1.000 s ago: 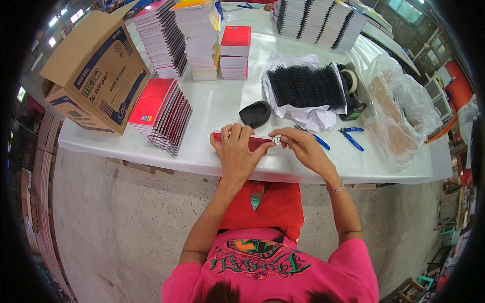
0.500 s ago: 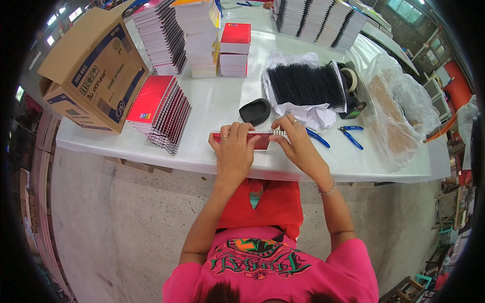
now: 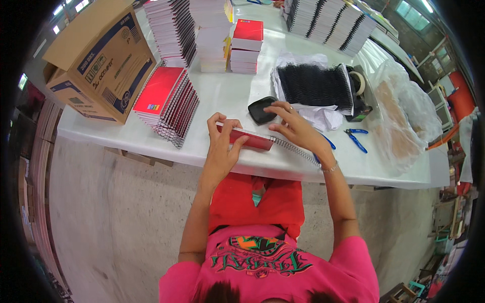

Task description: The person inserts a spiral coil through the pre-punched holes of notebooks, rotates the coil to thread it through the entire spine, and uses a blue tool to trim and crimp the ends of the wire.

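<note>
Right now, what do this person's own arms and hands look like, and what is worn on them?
Both forearms are bare. The left hand wears nothing visible. The right hand has a ring on one finger and a thin bracelet at the wrist. Short pink sleeves end above the elbows.

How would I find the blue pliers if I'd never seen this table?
Start at the long white table and go to its right end, beside the crinkly clear plastic bags. The blue pliers lie flat there, the only blue-handled tool lying alone.
</note>
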Motion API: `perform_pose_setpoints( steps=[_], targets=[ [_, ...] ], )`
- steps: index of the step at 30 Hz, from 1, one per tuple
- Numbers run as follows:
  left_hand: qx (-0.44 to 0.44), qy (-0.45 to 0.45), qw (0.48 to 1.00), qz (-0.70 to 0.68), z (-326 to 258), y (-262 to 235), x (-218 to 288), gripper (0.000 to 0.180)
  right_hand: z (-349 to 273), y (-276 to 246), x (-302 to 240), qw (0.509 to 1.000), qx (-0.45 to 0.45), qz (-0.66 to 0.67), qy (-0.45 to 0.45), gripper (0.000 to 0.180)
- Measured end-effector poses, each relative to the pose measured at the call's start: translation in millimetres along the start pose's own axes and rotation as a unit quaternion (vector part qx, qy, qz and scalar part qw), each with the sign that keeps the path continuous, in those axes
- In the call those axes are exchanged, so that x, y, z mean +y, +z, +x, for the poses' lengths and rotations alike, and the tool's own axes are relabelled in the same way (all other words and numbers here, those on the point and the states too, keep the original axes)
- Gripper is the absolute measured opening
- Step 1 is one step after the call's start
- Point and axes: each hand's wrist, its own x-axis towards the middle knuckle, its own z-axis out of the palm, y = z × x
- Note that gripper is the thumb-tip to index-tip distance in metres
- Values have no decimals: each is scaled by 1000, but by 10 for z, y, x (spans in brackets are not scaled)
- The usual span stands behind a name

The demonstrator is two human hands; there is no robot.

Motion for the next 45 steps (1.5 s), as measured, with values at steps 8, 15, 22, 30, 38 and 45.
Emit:
perform_pose_setpoints(
  steps=[8, 15, 22, 30, 38, 45],
  targets=[
    [-42, -43, 997, -44, 54, -58, -73, 56, -69, -30, 90, 928, -49, 339, 143, 21],
    [-61, 35, 996, -63, 98, -4, -213, 62, -380, -400, -95, 926, -184, 313, 106, 25],
    [-79, 40, 992, -85, 108, 54, -200, 61, -387, -288, -210, 967, -100, 168, 162, 23],
    [-88, -63, 967, -229, 112, 47, -135, 72, -369, -281, -276, 960, -68, 213, 165, 25],
    [-56, -2, 985, -164, 65, 144, -296, 86, -402, -172, -163, 960, -2, 246, 134, 23],
    [-4, 21, 990, -140, 39, 217, -178, 76, -546, -107, -48, 967, 1, 239, 83, 24]
  ],
)
